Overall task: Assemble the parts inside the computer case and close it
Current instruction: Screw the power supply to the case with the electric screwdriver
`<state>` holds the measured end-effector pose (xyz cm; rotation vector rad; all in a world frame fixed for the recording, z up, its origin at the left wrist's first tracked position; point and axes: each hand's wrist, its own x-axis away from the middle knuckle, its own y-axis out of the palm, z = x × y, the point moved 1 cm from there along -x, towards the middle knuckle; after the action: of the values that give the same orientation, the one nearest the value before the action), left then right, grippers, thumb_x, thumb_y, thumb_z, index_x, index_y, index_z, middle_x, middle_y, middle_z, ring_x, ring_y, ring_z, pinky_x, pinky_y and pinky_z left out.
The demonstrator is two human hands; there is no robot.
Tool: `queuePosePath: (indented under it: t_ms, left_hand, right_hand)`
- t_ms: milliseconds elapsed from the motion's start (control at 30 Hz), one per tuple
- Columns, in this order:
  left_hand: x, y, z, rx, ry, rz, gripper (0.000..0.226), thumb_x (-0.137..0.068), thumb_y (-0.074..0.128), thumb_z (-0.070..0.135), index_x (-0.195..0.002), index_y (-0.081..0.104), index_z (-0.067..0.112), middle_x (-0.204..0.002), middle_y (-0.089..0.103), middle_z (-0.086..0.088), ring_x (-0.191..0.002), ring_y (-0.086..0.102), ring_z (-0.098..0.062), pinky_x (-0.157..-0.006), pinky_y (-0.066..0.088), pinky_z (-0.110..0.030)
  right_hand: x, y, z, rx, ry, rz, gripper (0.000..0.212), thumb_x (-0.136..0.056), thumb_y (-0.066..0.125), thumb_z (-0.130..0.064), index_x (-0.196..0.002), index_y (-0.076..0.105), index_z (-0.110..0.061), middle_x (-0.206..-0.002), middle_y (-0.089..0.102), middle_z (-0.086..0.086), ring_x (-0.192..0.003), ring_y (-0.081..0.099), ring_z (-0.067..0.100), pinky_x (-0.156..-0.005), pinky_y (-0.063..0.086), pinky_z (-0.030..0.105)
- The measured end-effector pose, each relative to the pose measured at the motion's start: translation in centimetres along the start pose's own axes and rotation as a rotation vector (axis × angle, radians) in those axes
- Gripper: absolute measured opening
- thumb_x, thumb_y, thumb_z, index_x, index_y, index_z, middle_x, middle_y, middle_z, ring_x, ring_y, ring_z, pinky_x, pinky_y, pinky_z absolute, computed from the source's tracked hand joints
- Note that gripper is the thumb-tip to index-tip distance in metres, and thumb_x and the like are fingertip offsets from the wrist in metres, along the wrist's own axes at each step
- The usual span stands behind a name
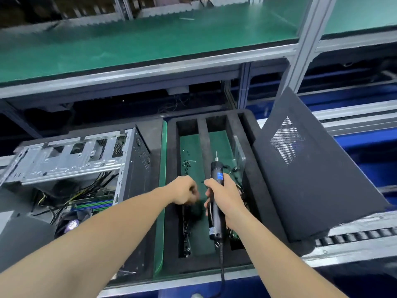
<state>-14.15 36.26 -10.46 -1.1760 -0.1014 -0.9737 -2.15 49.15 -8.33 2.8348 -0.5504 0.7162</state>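
Note:
The open computer case (pixel 129 164) lies at the left, its metal drive cage, cables and a fan showing inside. To its right sits a black foam tray (pixel 255 151) with green-floored compartments holding small dark screws (pixel 187 164). My right hand (pixel 225 194) grips a black electric screwdriver (pixel 216 190), bit pointing away from me, cord trailing toward me. My left hand (pixel 184 190) hovers over the tray's left compartment with fingers curled down; whether it holds a screw is hidden. The black side panel (pixel 311 168) with a mesh vent leans against the tray's right side.
A green-topped shelf (pixel 129 46) on an aluminium frame runs across the back, above the bench. A roller conveyor rail (pixel 354 235) and blue surfaces lie to the right. A green mat edge (pixel 161 190) separates the case from the tray.

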Motion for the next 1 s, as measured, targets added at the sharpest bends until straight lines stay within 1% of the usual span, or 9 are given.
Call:
queuePosePath:
  t_ms: [133,200,300,367,500,667,734,834,1001]
  left_hand:
    - [2.4,-2.9,0.3,0.678,-0.089,0.175,0.018,-0.095,0.071,0.016,-0.085,0.076,0.001,-0.076,0.07,-0.011,-0.064,0.062,-0.014,-0.066,0.056,-0.024]
    - [3.9,-4.2,1.1,0.994,-0.116,0.226,0.02,-0.097,0.067,0.02,-0.091,0.072,0.001,-0.083,0.069,-0.012,-0.067,0.062,-0.013,-0.065,0.053,-0.023]
    - [6.3,-5.9,2.8,1.342,-0.076,0.322,0.02,-0.101,0.062,0.027,-0.1,0.067,0.008,-0.097,0.073,-0.007,-0.082,0.066,-0.015,-0.076,0.052,-0.029]
    - [8.0,-6.7,3.7,1.463,-0.014,0.379,0.024,-0.103,0.056,0.03,-0.106,0.063,0.007,-0.096,0.074,-0.006,-0.087,0.067,-0.016,-0.084,0.051,-0.032]
    - [11.6,-7.7,4.5,1.638,0.158,0.407,0.03,-0.106,0.049,0.026,-0.118,0.057,-0.001,-0.096,0.072,-0.009,-0.075,0.072,-0.014,-0.073,0.058,-0.023]
    - [15.5,-8.5,3.6,1.597,0.29,0.338,0.031,-0.105,0.05,0.02,-0.121,0.056,-0.007,-0.108,0.076,-0.016,-0.09,0.076,-0.02,-0.071,0.06,-0.024]
    - [17.3,-8.8,2.8,1.545,0.323,0.331,0.028,-0.106,0.05,0.02,-0.118,0.057,-0.004,-0.111,0.075,-0.017,-0.095,0.075,-0.022,-0.074,0.06,-0.026]
    - [20.3,-9.3,0.8,1.473,0.366,0.298,0.022,-0.108,0.043,0.02,-0.104,0.055,0.001,-0.107,0.076,-0.015,-0.096,0.076,-0.024,-0.074,0.059,-0.025]
    - [26.0,-9.9,-4.3,1.39,0.393,0.206,0.022,-0.109,0.041,0.017,-0.108,0.054,-0.001,-0.11,0.075,-0.017,-0.108,0.072,-0.029,-0.085,0.061,-0.031]
  right_hand:
    - [2.4,1.0,-1.2,0.056,-0.044,-0.059,0.05,-0.079,0.066,-0.041,-0.121,0.052,-0.02,-0.083,0.066,0.003,-0.081,0.062,0.028,-0.094,0.054,0.064]
    - [3.8,1.8,-1.7,0.063,-0.088,-0.096,0.042,-0.082,0.067,-0.041,-0.119,0.055,-0.026,-0.091,0.067,0.003,-0.089,0.063,0.025,-0.1,0.054,0.061]
    - [6.4,3.0,-2.7,0.142,-0.2,-0.149,0.017,-0.095,0.066,-0.034,-0.105,0.058,-0.023,-0.079,0.07,-0.003,-0.073,0.066,0.007,-0.078,0.061,0.035]
    - [8.5,4.0,-3.1,0.21,-0.258,-0.183,0.014,-0.095,0.064,-0.035,-0.105,0.059,-0.028,-0.079,0.071,0.0,-0.071,0.064,0.013,-0.079,0.061,0.045]
    - [12.1,5.4,-3.9,0.26,-0.326,-0.193,0.018,-0.092,0.062,-0.036,-0.109,0.058,-0.031,-0.1,0.07,0.019,-0.077,0.06,0.03,-0.09,0.056,0.062]
    - [15.1,7.2,-4.4,0.264,-0.357,-0.155,0.011,-0.094,0.063,-0.035,-0.102,0.058,-0.029,-0.082,0.067,0.006,-0.07,0.057,0.023,-0.09,0.056,0.062]
    - [16.5,8.6,-4.3,0.268,-0.351,-0.132,0.014,-0.095,0.063,-0.035,-0.098,0.055,-0.024,-0.08,0.068,0.001,-0.071,0.058,0.018,-0.091,0.057,0.056]
    - [18.7,11.6,-4.1,0.316,-0.354,-0.07,0.017,-0.098,0.065,-0.035,-0.092,0.053,-0.026,-0.08,0.072,-0.006,-0.068,0.062,0.002,-0.077,0.057,0.026]
    - [23.1,17.3,-2.6,0.295,-0.38,-0.121,0.011,-0.101,0.064,-0.027,-0.104,0.058,-0.018,-0.076,0.069,0.004,-0.063,0.063,0.015,-0.058,0.054,0.025]
